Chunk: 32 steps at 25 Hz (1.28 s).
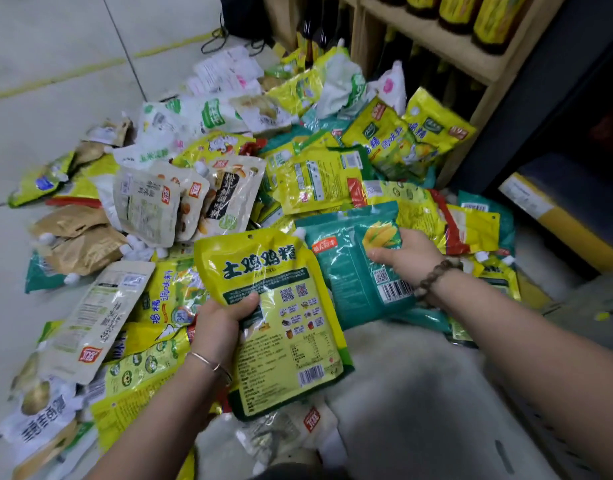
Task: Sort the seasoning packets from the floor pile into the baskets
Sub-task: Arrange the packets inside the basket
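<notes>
A wide pile of seasoning packets [201,188], yellow, white, teal and brown, covers the floor ahead of me. My left hand [218,323] grips a large yellow packet [280,327] with dark blue characters, thumb across its face, lifted above the pile. My right hand [405,254] holds a teal packet [353,271] with a corn picture, fingers curled over its right edge. No basket is plainly visible from the head camera.
A wooden shelf [433,39] with dark bottles stands at the upper right, packets leaning against its base. A dark cabinet with a yellow-edged box [554,216] is on the right. Light tiled floor [55,81] lies to the left. A grey surface [419,393] sits below my arms.
</notes>
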{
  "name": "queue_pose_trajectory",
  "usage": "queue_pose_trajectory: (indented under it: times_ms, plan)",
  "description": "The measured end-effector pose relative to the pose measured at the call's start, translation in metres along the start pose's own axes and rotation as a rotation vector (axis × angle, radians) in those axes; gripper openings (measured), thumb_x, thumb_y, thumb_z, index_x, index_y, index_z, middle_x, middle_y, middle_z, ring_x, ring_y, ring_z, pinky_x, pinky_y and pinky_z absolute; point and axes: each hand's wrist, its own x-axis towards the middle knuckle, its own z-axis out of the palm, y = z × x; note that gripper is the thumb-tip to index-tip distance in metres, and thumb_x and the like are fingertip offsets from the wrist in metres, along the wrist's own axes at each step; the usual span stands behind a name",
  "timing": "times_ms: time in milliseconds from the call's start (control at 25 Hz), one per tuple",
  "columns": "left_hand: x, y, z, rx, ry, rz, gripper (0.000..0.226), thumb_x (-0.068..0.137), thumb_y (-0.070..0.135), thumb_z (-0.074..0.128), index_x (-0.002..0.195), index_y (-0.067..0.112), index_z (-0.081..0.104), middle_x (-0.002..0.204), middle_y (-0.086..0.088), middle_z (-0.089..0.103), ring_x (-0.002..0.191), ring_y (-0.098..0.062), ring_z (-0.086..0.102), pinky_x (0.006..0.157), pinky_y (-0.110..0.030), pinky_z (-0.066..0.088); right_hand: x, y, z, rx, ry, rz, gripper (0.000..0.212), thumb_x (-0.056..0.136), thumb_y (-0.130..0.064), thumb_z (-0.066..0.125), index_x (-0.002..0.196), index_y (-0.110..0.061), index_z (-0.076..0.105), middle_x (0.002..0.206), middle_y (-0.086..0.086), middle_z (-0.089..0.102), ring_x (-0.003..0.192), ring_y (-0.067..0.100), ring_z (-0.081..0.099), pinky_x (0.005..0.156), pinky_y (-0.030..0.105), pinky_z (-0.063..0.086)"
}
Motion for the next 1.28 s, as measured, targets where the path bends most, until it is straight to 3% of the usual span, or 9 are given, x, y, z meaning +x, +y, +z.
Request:
queue_pose_trajectory:
  times_ms: [80, 240, 320, 480, 600, 720, 880, 1040, 1280]
  plan:
    - [-0.006, 0.029, 0.003, -0.025, -0.025, 0.088, 0.02, 0.08, 0.001, 0.064, 0.061, 0.006, 0.069, 0.064, -0.011, 0.07, 0.051, -0.027, 0.065, 0.052, -0.035, 0.054, -0.005, -0.027, -0.019, -0.011, 0.027, -0.035, 0.005, 0.086, -0.017, 0.065, 0.082, -0.016, 0.063, 0.081, -0.003, 0.063, 0.074, 0.01, 0.057, 0.062, 0.022, 0.04]
    - [-0.022, 0.085, 0.013, -0.082, -0.064, 0.234, 0.01, 0.081, -0.001, 0.061, 0.08, 0.007, 0.066, 0.066, -0.006, 0.072, 0.052, -0.023, 0.067, 0.047, -0.03, 0.052, -0.017, -0.078, -0.05, 0.009, 0.049, -0.125, 0.022, 0.089, -0.021, 0.06, 0.098, -0.001, 0.064, 0.1, 0.017, 0.067, 0.09, 0.031, 0.062, 0.083, 0.039, 0.05]
    - [-0.031, 0.108, 0.021, -0.097, -0.104, 0.27, 0.009, 0.082, -0.002, 0.06, 0.084, 0.006, 0.065, 0.068, -0.007, 0.072, 0.053, -0.024, 0.067, 0.048, -0.033, 0.053, -0.028, -0.098, -0.068, 0.062, 0.051, -0.168, 0.018, 0.089, -0.017, 0.059, 0.091, 0.0, 0.065, 0.097, 0.025, 0.066, 0.084, 0.032, 0.062, 0.084, 0.044, 0.048]
    - [-0.052, 0.144, 0.045, -0.071, -0.176, 0.308, 0.004, 0.079, 0.002, 0.063, 0.08, -0.001, 0.065, 0.069, -0.017, 0.069, 0.054, -0.027, 0.065, 0.058, -0.043, 0.056, -0.051, -0.114, -0.113, 0.12, 0.154, -0.224, 0.012, 0.086, -0.012, 0.063, 0.075, -0.015, 0.065, 0.081, 0.006, 0.07, 0.071, 0.02, 0.065, 0.078, 0.039, 0.052]
    - [-0.071, 0.166, 0.074, -0.08, -0.258, 0.339, 0.006, 0.081, 0.001, 0.061, 0.078, 0.001, 0.065, 0.058, -0.008, 0.068, 0.044, -0.021, 0.063, 0.044, -0.03, 0.051, -0.07, -0.113, -0.144, 0.199, 0.228, -0.222, 0.011, 0.083, -0.01, 0.066, 0.073, -0.013, 0.067, 0.076, 0.005, 0.072, 0.072, 0.024, 0.068, 0.082, 0.048, 0.054]
    - [-0.089, 0.183, 0.108, -0.078, -0.348, 0.354, 0.009, 0.074, 0.002, 0.065, 0.067, 0.006, 0.069, 0.059, -0.011, 0.069, 0.046, -0.024, 0.064, 0.044, -0.034, 0.051, -0.087, -0.102, -0.177, 0.23, 0.374, -0.253, 0.009, 0.081, -0.01, 0.069, 0.072, -0.013, 0.068, 0.077, 0.006, 0.073, 0.074, 0.026, 0.069, 0.082, 0.052, 0.053]
    - [-0.114, 0.202, 0.161, -0.059, -0.49, 0.397, 0.005, 0.073, 0.004, 0.066, 0.07, 0.006, 0.069, 0.062, -0.013, 0.069, 0.047, -0.027, 0.064, 0.044, -0.036, 0.051, -0.117, -0.093, -0.226, 0.318, 0.531, -0.302, 0.009, 0.081, -0.01, 0.069, 0.075, -0.017, 0.069, 0.081, 0.007, 0.074, 0.077, 0.028, 0.07, 0.078, 0.049, 0.055]
    - [-0.145, 0.202, 0.223, 0.005, -0.664, 0.461, 0.012, 0.081, 0.002, 0.062, 0.076, 0.009, 0.071, 0.072, -0.011, 0.072, 0.057, -0.026, 0.068, 0.05, -0.039, 0.055, -0.16, -0.074, -0.279, 0.481, 0.651, -0.31, 0.011, 0.079, -0.002, 0.065, 0.08, -0.013, 0.067, 0.073, 0.004, 0.073, 0.065, 0.019, 0.07, 0.06, 0.035, 0.059]
    - [-0.201, 0.166, 0.333, 0.199, -0.923, 0.457, 0.015, 0.083, 0.003, 0.064, 0.077, 0.015, 0.07, 0.074, 0.003, 0.073, 0.069, -0.016, 0.069, 0.064, -0.03, 0.056, -0.224, -0.001, -0.342, 0.591, 0.855, -0.106, 0.011, 0.077, -0.001, 0.063, 0.082, -0.011, 0.064, 0.064, 0.004, 0.071, 0.054, 0.016, 0.068, 0.045, 0.026, 0.053]
